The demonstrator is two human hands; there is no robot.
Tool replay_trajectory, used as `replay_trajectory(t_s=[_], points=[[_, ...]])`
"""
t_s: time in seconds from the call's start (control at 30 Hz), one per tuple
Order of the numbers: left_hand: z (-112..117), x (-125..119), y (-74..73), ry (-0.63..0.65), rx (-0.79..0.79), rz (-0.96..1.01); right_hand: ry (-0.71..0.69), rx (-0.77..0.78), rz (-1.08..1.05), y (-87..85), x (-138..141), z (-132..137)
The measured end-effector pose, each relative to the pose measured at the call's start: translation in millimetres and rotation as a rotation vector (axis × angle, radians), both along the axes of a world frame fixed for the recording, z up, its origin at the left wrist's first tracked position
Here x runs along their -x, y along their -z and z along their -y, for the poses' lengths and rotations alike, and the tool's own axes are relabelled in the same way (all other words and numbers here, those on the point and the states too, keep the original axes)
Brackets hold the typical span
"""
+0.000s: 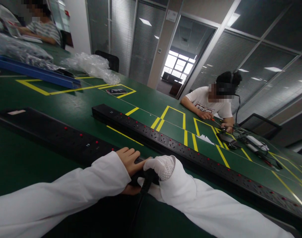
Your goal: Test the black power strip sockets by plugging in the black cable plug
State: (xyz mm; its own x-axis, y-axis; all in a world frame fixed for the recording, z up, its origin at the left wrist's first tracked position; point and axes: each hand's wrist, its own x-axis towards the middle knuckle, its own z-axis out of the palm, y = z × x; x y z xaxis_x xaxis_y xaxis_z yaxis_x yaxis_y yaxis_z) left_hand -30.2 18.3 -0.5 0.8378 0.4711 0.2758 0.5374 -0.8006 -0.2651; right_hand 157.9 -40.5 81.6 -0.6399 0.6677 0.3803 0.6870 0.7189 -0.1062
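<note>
A long black power strip (73, 137) with red indicator lights lies at an angle on the near left of the green table. My bare left hand (131, 162) is wrapped around its right end, fingers over the top and thumb side underneath. Beside it, my right hand (163, 167), in a white dotted glove, is closed on a black plug (149, 177). The plug's black cord (138, 210) hangs down toward me. The plug is at the strip's end, but my fingers hide whether it is seated. A second, longer power strip (167, 140) runs just beyond both hands.
Yellow tape (177, 110) marks the green table (76, 102). A blue metal channel (39, 71), clear plastic wrap (91, 64) and a phone (116, 91) lie at the back left. At right, a co-worker (210, 102) handles parts near cables (257, 145). Other people sit far left.
</note>
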Motion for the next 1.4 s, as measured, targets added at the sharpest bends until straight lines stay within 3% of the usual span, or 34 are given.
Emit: replay_trajectory(t_s=[0.77,1.1,1.4], points=[[1.8,-1.0,-3.2,-0.02,0.002,-0.014,0.004,0.02,-0.003,-1.4,-0.8,0.1],[-2.0,-0.3,2.2,-0.017,-0.056,-0.05,0.012,0.018,-0.006,3.3,-1.9,-1.0],[-1.4,1.0,1.2,0.01,-0.018,0.02,0.024,0.017,-0.007,1.5,-0.9,-0.4]])
